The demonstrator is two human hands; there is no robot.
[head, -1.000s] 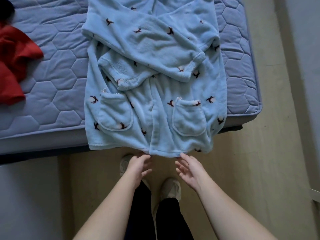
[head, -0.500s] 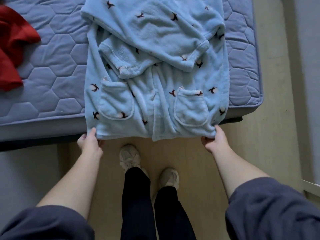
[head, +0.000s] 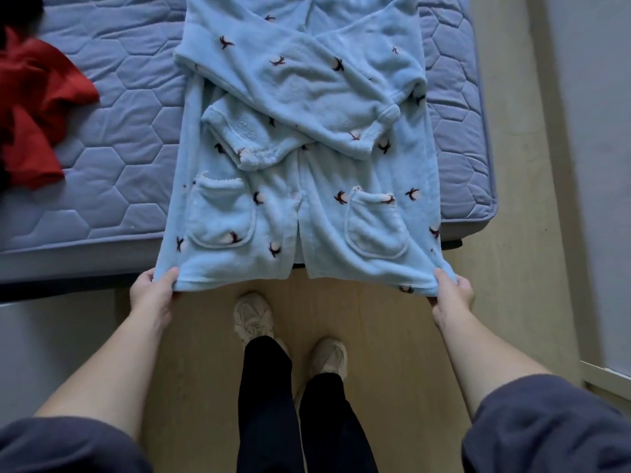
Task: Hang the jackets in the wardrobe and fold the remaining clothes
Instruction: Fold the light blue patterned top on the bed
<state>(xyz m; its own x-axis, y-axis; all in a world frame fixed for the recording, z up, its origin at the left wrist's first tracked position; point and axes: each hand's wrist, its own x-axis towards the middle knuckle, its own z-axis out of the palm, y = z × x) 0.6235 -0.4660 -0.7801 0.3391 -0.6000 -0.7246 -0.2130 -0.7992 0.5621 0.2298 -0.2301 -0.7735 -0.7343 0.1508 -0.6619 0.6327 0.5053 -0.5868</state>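
A light blue fleece robe point(head: 304, 158) with small dark bird marks lies face up on the bed, both sleeves crossed over its chest, two patch pockets near the hem. Its hem hangs past the bed's near edge. My left hand point(head: 153, 291) grips the hem's left corner. At the hem's right corner my right hand point(head: 452, 291) pinches the cloth. The hem is stretched taut between both hands, lifted off the bed's edge. The robe's collar runs out of the top of the view.
The blue quilted mattress point(head: 112, 131) fills the upper part of the view. A crumpled red garment point(head: 30, 110) lies at its left side. Wooden floor point(head: 392, 336) and my feet in pale shoes are below. A pale wall or door point(head: 587, 165) stands on the right.
My hands went from the middle of the hem out to its two corners and took hold. The hem is now pulled wide and raised toward me.
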